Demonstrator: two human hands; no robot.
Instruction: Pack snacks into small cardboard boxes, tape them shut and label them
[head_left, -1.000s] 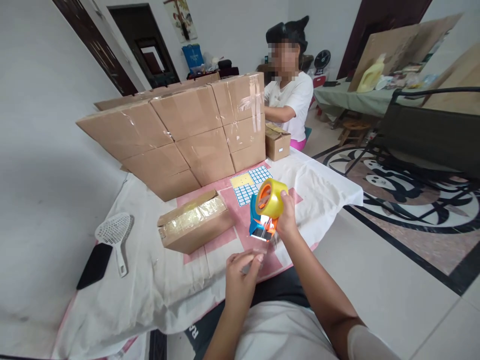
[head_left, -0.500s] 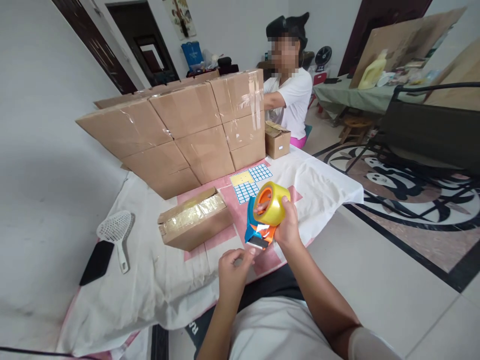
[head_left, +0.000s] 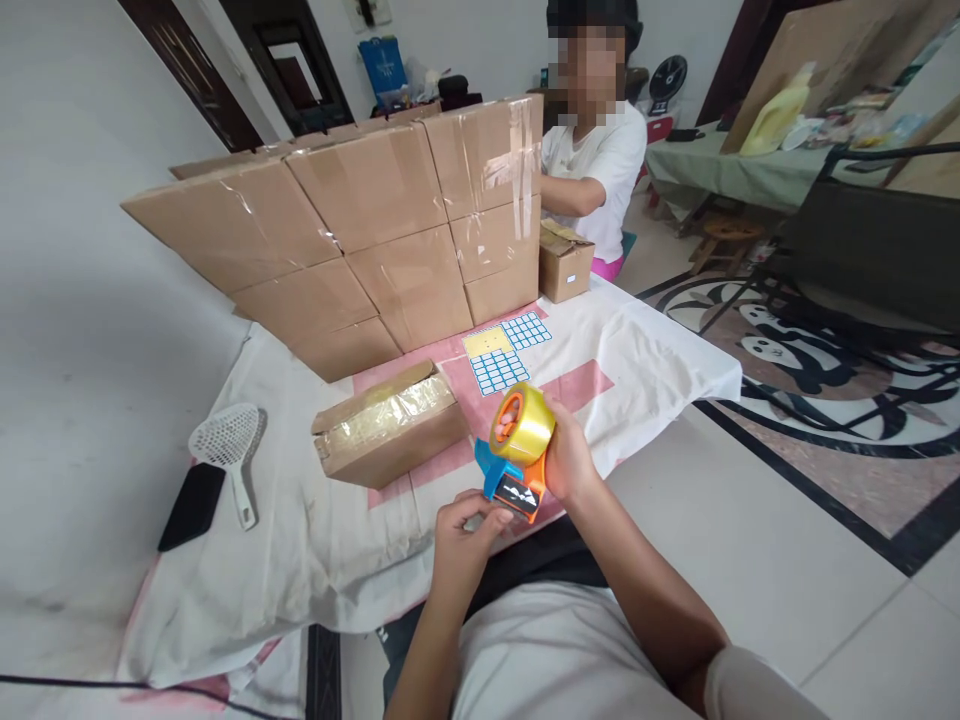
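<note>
My right hand [head_left: 571, 455] grips a tape dispenser [head_left: 534, 480] with blue and orange parts, and some fingertips show inside the orange hub. A wide roll of yellowish clear tape [head_left: 534, 425] is mounted on it. Close by the dispenser's lower front end, my left hand [head_left: 463, 540] has thumb and forefinger drawn together; what they pinch, if anything, is too small to make out. Left of the dispenser, a closed carton [head_left: 397, 440] lies on the cloth-covered table [head_left: 300, 560], with shiny tape along its top.
Stacked cartons [head_left: 397, 190] form a wall along the table's far side. A small carton [head_left: 566, 268] stands at their right end, near a seated person [head_left: 600, 160]. Label sheets [head_left: 499, 370] lie mid-table. A white slotted scoop [head_left: 232, 445] and a black flat object [head_left: 193, 507] are at left.
The dispenser has tilted and come down toward my left hand, whose fingertips are now at its front end. The view has shifted slightly.
</note>
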